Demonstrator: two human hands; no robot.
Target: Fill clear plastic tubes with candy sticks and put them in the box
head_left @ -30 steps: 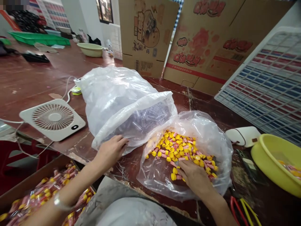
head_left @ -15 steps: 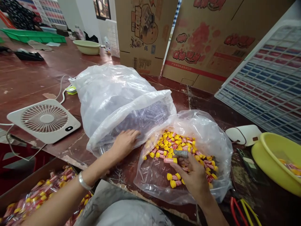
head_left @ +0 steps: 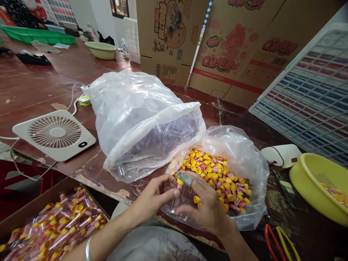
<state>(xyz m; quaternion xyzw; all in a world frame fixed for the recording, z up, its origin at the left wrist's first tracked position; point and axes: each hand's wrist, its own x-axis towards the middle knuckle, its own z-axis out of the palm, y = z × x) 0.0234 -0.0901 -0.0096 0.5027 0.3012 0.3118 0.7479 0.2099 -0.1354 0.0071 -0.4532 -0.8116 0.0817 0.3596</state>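
Note:
My left hand [head_left: 159,192] is closed around a small tube with a yellow cap [head_left: 179,182] and a pink-patterned body, partly hidden by fingers. My right hand [head_left: 208,203] is right beside it, thumb and fingers apart, its index finger wrapped in grey tape [head_left: 185,178] against the cap. Both are over the near left edge of a clear plastic bag [head_left: 233,139] holding many yellow-capped pink pieces [head_left: 214,168]. Behind my left hand lies a large white sack [head_left: 136,90], its mouth facing me, filled with clear empty tubes [head_left: 174,132].
At lower left, a box holds many filled tubes [head_left: 62,224]. A white fan [head_left: 58,132] lies left of the sack. To the right are a yellow basin [head_left: 304,185], a phone [head_left: 289,190] and red-and-yellow-handled scissors [head_left: 274,239]. Cardboard boxes [head_left: 231,54] and a white rack [head_left: 307,94] stand behind.
My left hand has come out of the sack's mouth toward me. My right hand has moved left from over the capped pieces, and the two hands now meet.

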